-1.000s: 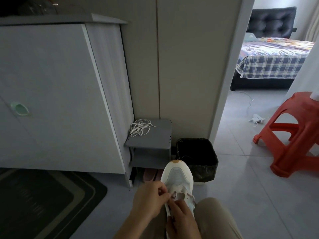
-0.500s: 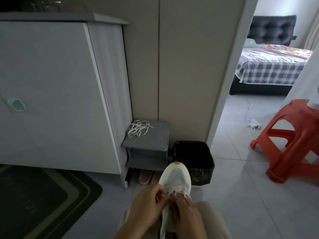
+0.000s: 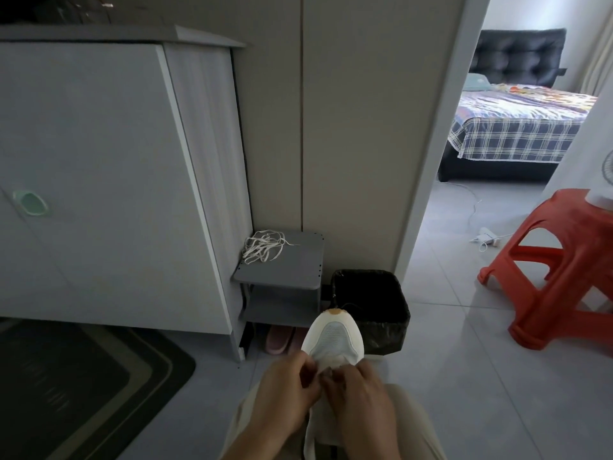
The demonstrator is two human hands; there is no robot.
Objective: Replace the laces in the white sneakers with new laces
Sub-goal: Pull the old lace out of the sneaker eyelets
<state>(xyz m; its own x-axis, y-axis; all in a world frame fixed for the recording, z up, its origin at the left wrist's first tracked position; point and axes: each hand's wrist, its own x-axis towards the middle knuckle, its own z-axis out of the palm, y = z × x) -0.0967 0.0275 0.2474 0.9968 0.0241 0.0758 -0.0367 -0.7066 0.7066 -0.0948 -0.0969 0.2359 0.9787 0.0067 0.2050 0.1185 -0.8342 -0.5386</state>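
Observation:
A white sneaker (image 3: 333,336) rests on my lap with its toe pointing away from me. My left hand (image 3: 285,390) and my right hand (image 3: 360,396) meet over its eyelet area, fingers pinched at the lace there. A white lace (image 3: 309,433) hangs down between my wrists. The eyelets themselves are hidden under my fingers. A loose bundle of white laces (image 3: 263,249) lies on the small grey shelf (image 3: 282,273) by the wall, well beyond the shoe.
A black-lined bin (image 3: 371,307) stands just past the toe. Pink slippers (image 3: 277,338) sit under the shelf. A white cabinet (image 3: 99,180) fills the left, a dark mat (image 3: 66,390) lies on the floor, and a red plastic stool (image 3: 560,270) stands right.
My hands have drawn together over the eyelets and now cover them. The view has tilted slightly, so the shoe sits lower in frame.

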